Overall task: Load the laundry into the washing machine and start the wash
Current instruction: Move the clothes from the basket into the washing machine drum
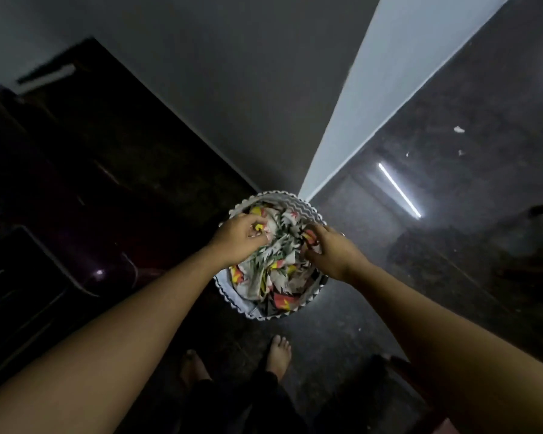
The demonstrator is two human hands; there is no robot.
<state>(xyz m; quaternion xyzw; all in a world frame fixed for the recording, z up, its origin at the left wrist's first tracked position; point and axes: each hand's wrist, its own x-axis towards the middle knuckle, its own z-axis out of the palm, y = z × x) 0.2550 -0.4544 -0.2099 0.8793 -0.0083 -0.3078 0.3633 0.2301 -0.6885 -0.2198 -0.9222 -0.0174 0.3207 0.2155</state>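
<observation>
A round laundry basket (pixel 304 204) with a grey-and-white zigzag wall stands on the dark floor in front of my feet. It is filled with a crumpled patterned cloth (pixel 279 261) in white, green, yellow and red. My left hand (pixel 237 241) reaches into the basket's left side, its fingers curled into the cloth. On the right side, my right hand (pixel 333 253) grips the same bundle. A dark, glossy machine (pixel 76 264) with a pale curved edge stands at the left; I cannot make out its opening.
A wall corner (pixel 342 120) rises straight behind the basket. Glossy dark floor (pixel 452 198) stretches to the right, with a light reflection and small white scraps. My bare feet (pixel 278 355) stand just before the basket. A dark reddish object (pixel 420 383) lies at the lower right.
</observation>
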